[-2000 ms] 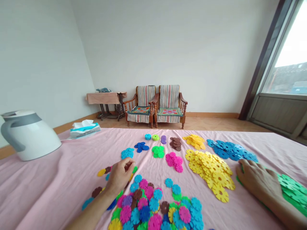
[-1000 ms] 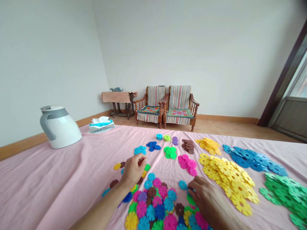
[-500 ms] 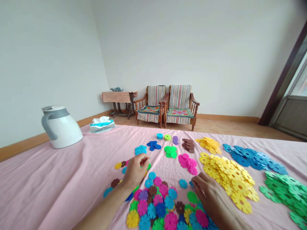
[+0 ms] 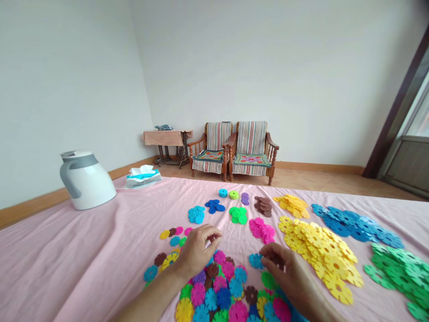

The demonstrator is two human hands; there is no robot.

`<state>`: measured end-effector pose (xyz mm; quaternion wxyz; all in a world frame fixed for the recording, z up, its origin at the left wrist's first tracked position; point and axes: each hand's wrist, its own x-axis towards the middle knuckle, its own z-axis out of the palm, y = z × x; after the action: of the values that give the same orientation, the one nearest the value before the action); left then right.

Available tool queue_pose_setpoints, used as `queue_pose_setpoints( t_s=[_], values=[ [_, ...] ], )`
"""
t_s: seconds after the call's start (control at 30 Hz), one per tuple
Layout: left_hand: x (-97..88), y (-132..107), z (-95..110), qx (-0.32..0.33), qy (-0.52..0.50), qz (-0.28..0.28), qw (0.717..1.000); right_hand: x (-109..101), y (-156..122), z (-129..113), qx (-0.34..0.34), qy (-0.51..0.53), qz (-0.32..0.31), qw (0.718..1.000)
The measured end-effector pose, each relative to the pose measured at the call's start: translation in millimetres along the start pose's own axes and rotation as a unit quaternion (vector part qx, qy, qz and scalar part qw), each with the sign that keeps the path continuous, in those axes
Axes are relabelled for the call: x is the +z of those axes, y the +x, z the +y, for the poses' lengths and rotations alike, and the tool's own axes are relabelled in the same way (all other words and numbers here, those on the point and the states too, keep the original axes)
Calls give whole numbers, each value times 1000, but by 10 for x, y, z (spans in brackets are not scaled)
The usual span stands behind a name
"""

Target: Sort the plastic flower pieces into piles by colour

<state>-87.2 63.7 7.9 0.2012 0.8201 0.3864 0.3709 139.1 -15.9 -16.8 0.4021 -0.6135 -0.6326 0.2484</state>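
Light-blue snowflake disc (image 4: 255,261): flat, round, rim notched into petals. Lies on pink cloth (image 4: 110,250), between magenta disc cluster (image 4: 261,230) and mixed-colour disc pile (image 4: 224,297). Right hand (image 4: 291,273) at its right edge, digits curled; cannot tell whether they pinch it. Left hand (image 4: 196,248) above pile's far side, thumb and forefinger nearly meeting; contents, if any, indeterminable.

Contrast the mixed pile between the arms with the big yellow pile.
The mixed pile shows many colors; the yellow pile, one. The mixed pile's discs look smaller than the yellow pile's. The mixed pile runs off the picture's lower edge; the yellow pile ends above it. Both have notched discs on pink cloth.
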Motion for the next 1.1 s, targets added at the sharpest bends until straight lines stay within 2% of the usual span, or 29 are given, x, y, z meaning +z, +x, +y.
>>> queue_pose_setpoints(
  t_s=[0.13,0.23,0.37,0.47,0.53,0.57,0.73,0.83,0.9,0.97,1.1],
  values=[
    [109,-84,272,20,-44,-62,997,83,-81,-135,-43,12,-2,999],
    [203,-145,430,24,-43,-83,995,171,-133,-169,-77,1,8,997],
    [217,-123,416,0,-44,-72,996,149,-133,-139,-94,-14,28,995],
    [94,15,202,-46,-42,4,998,21,-89,-69,-72,-48,43,995],
    [-37,148,-21,-88,-20,79,993,-55,-60,2,-48,-67,61,995],
    [-106,217,-147,-107,-1,99,989,-78,-49,39,-38,-73,70,994],
    [-352,476,-748,-216,147,115,958,-76,-22,170,-20,-68,76,995],
    [-389,522,-946,-246,175,125,945,-58,-15,188,-17,-66,78,995],
    [-377,513,-961,-244,185,136,942,-57,-13,186,-10,-66,81,995],
    [-337,476,-872,-215,189,144,947,-59,-11,182,-4,-62,90,994],
    [-186,330,-483,-40,170,114,978,-70,-7,199,4,-44,103,994]
  ],
)
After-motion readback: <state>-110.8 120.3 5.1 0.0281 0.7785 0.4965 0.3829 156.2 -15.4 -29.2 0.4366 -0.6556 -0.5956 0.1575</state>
